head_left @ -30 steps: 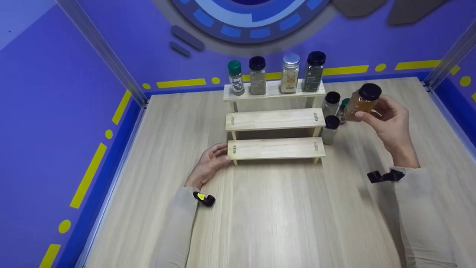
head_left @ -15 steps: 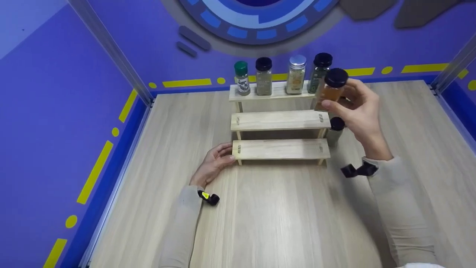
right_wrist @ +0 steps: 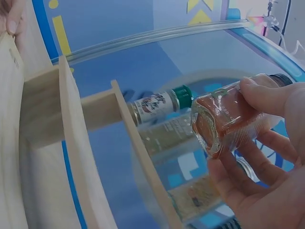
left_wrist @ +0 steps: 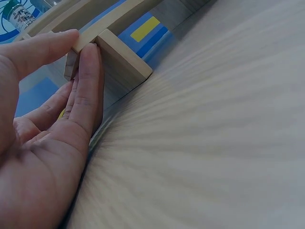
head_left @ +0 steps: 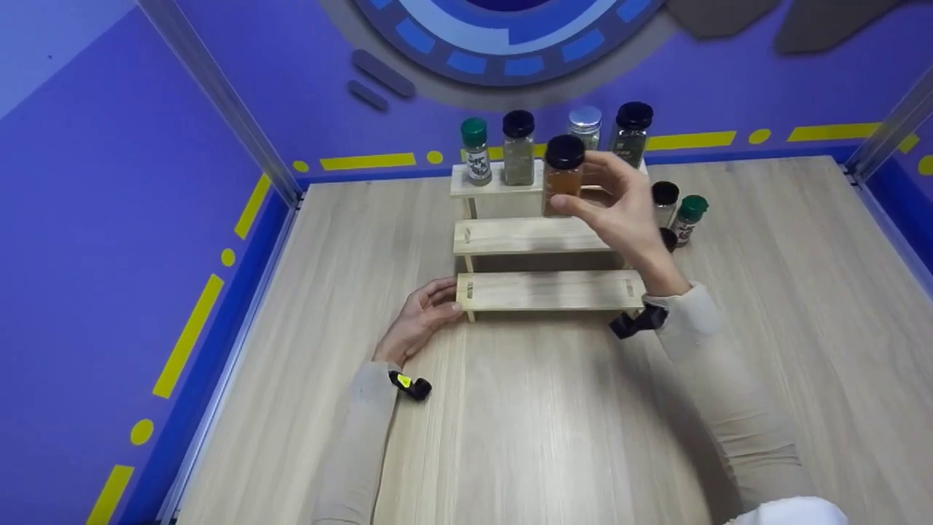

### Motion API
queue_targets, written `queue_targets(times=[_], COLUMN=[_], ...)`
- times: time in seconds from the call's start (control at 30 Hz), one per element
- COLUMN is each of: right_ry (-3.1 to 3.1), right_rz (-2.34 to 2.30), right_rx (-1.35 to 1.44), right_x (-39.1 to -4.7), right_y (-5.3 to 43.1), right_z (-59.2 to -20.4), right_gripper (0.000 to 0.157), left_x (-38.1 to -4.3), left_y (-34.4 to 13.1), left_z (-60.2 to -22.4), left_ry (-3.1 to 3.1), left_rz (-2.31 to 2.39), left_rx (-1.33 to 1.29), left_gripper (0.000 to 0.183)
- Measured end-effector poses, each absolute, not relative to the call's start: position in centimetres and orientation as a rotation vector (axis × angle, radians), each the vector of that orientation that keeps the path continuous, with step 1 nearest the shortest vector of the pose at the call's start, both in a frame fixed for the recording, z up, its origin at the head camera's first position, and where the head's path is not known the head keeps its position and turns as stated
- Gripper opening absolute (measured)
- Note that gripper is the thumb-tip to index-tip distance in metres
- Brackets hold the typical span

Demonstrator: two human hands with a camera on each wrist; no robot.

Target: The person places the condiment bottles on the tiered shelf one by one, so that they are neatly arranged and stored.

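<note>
My right hand [head_left: 619, 208] holds a spice jar [head_left: 562, 186] with a black lid and orange-brown powder, thumb on one side and fingers on the other. The jar is over the middle tier of a three-tier wooden spice rack [head_left: 536, 289], overlapping the top tier in the head view. In the right wrist view the jar's flat base [right_wrist: 206, 129] faces the rack. At the left end of the lowest tier, my left hand [head_left: 417, 321] pinches the rack's corner, thumb at the board and fingers against the leg, as the left wrist view shows.
On the top tier stand a green-capped jar [head_left: 477, 153], a black-lidded jar [head_left: 518, 149], a silver-lidded jar [head_left: 585, 124] and a dark green jar [head_left: 633, 135]. Right of the rack are a green-capped jar [head_left: 689, 219] and black-lidded jars [head_left: 665, 200]. A blue wall [head_left: 408, 138] rises behind.
My right hand has carried the orange-brown spice jar leftward from beside the rack to over its middle tier. My left hand stays at the rack's corner.
</note>
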State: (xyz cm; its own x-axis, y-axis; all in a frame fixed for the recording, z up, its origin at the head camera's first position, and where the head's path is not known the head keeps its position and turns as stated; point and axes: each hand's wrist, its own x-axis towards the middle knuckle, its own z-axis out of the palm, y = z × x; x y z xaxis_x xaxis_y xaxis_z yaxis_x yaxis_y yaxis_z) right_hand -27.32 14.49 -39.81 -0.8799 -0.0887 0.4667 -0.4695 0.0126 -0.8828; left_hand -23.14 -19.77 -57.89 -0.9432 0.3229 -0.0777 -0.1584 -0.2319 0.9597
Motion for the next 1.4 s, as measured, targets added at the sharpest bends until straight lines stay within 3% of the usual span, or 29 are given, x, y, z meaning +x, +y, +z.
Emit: queue_targets(times=[0.57, 1.4], right_ry=[-2.054, -2.153], right_rz=[2.079, 2.069], right_rx=[0.588, 0.570], right_x=[-29.1, -30.6], right_y=[8.7, 4.9], right_z=[-43.0, -46.4], right_gripper=[0.056, 0.060], left_x=[-23.1, -23.2], left_y=[-19.8, -19.8], left_z=[-57.9, -57.9], left_ry=[1.722, 1.731], left_rz=[2.231, 2.233], left_rx=[0.193, 0.211], left_gripper=[0.066, 0.066])
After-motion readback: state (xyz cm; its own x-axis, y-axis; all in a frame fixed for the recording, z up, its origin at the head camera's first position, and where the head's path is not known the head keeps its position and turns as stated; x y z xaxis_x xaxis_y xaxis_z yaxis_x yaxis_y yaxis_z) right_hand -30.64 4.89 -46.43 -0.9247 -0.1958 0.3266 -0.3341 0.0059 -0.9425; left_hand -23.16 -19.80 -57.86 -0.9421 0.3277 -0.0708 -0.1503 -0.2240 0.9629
